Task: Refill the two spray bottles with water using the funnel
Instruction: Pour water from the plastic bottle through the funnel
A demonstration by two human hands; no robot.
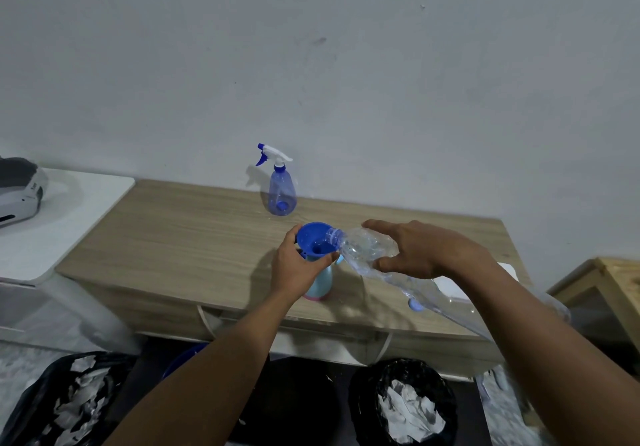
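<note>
A blue funnel [316, 239] sits in the neck of a light blue spray bottle [322, 281] with a pink base, standing on the wooden table [180, 238]. My left hand [298, 265] grips the funnel and the bottle's neck. My right hand [426, 251] holds a large clear plastic water bottle [367, 248] tilted down, its mouth over the funnel's rim. A second spray bottle [281, 189], translucent blue with a white and blue trigger head, stands upright at the table's back edge by the wall.
A small blue cap [414, 304] lies on the table under the water bottle, next to something white [450, 288]. A white surface [52, 224] with a shoe is at the left. Two black bins [401, 404] holding torn paper stand below. A wooden box [602, 286] is at the right.
</note>
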